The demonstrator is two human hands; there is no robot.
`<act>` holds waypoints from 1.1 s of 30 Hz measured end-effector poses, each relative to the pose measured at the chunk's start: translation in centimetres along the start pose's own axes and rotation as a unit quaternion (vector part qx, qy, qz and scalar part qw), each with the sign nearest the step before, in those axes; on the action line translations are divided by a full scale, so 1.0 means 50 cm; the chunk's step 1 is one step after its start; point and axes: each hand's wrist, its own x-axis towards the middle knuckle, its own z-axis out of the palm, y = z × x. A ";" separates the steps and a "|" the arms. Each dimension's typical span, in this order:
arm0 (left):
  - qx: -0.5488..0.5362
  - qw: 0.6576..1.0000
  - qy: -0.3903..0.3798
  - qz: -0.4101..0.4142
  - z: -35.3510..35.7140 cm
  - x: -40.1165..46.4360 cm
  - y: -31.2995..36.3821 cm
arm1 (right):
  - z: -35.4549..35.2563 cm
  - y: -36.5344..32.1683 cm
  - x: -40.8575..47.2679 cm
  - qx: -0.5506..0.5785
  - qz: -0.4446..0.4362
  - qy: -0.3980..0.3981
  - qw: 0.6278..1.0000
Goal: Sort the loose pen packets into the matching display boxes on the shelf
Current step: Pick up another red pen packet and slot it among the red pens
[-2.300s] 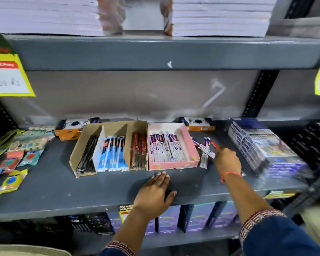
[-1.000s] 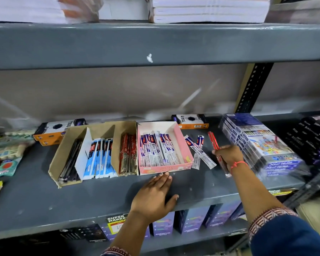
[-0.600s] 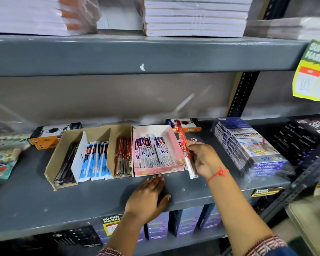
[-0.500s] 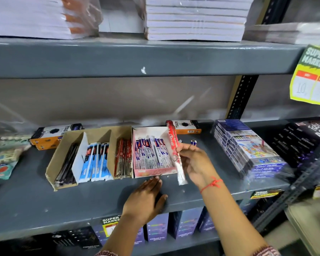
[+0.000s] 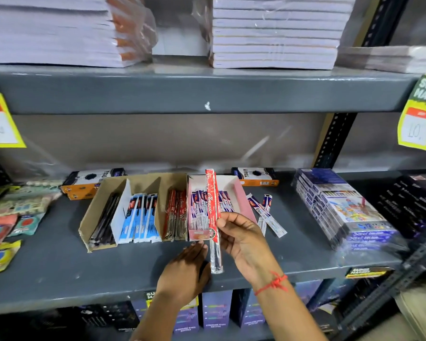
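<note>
Head view: red packet carried toward its box.
Right hand (image 5: 244, 238) pinched the red pen packet (image 5: 212, 212), long axis twelve-to-six, over the pink box (image 5: 244, 200); matching red box (image 5: 176, 215) lay at nine o'clock. Left hand (image 5: 185, 269) rested spread on the shelf (image 5: 59, 271).

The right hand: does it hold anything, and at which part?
The right hand pinches the red pen packet near its middle, between thumb and fingers.

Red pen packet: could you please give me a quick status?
Right hand grips red pen packet, held above pink box. Left hand flat on shelf. Red compartment unobstructed.
</note>
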 end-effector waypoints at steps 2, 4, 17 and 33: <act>-0.004 1.000 0.003 -0.003 -0.003 -0.002 0.002 | 0.002 -0.001 0.000 0.003 -0.002 0.000 1.000; 0.000 1.000 0.009 -0.009 -0.005 -0.003 0.004 | 0.003 0.000 0.002 0.003 0.000 0.004 1.000; -0.034 0.994 0.045 -0.094 0.007 -0.056 -0.100 | 0.057 0.022 0.065 -0.088 -0.009 0.054 0.995; -0.053 0.978 0.074 -0.190 -0.015 -0.101 -0.193 | 0.187 0.028 0.265 -0.649 -0.049 0.043 0.758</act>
